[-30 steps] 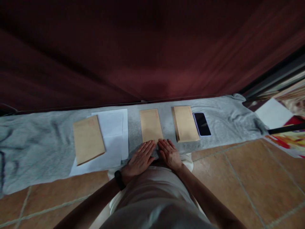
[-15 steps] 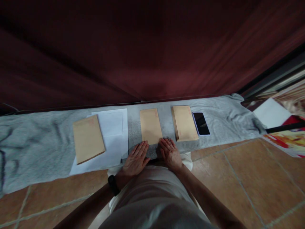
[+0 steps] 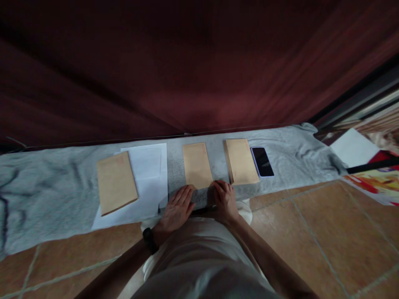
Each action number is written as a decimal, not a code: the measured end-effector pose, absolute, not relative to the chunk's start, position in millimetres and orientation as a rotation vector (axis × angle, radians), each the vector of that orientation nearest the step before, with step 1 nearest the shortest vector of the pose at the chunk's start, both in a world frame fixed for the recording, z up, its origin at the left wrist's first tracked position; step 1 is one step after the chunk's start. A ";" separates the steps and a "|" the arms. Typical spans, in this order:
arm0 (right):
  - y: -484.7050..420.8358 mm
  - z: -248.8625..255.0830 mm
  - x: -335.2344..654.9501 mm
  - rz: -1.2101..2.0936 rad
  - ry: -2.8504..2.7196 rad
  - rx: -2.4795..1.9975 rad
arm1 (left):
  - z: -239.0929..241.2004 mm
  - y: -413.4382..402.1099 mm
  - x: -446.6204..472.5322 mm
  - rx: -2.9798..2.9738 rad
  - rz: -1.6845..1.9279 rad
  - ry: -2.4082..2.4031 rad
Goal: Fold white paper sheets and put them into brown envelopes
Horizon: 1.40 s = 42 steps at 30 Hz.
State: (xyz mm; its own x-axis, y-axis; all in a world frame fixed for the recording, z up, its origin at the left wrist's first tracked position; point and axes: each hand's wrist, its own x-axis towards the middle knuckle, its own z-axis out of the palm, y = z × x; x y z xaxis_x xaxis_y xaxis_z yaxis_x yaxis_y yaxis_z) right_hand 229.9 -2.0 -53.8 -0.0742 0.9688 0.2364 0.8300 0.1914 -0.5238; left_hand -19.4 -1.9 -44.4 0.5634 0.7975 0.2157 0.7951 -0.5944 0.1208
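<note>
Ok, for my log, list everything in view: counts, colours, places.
Middle envelope: one, brown, centre
Right envelopes: several, brown, right
Phone: one, lavender-edged, beside right envelopes
Paper: at least two, white, left
Left envelope: at least one, brown, partly on paper
Cloth: one, grey, underneath
Backdrop: one, dark red, behind
Tiles: several, brown, below
Sheet: one, white, far right
Printed sheet: one, multicoloured, far right
Bar: one, black, far right
Wristband: one, black, left wrist
Shirt: one, pale, bottom
Left hand, right hand: one each, bare, at middle envelope's near corners
</note>
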 end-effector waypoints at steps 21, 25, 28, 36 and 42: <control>40.1 -2.3 198.6 1.424 -0.829 -1.304 | 36.9 69.6 12.6 1.665 1.006 1.738; 39.3 -6.9 185.3 1.555 -0.766 -1.313 | 27.5 74.3 15.2 0.876 1.265 1.368; 35.0 -15.0 174.1 1.624 -0.735 -1.342 | 3.4 62.2 28.0 0.565 1.228 1.233; 32.4 -25.4 175.5 1.727 -0.635 -1.447 | -19.9 39.7 33.1 0.471 1.071 1.241; 34.2 -25.9 185.3 1.735 -0.707 -1.536 | -18.5 45.9 11.3 0.611 1.027 1.382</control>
State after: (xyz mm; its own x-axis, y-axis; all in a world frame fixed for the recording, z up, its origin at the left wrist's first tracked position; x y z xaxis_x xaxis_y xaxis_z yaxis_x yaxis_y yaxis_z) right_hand 185.3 34.2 -25.9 -0.0476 0.7959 -0.6035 -0.1474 -0.6032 -0.7839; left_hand 11.3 45.9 -18.5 -0.1133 0.8606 -0.4965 -0.2265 0.4642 0.8563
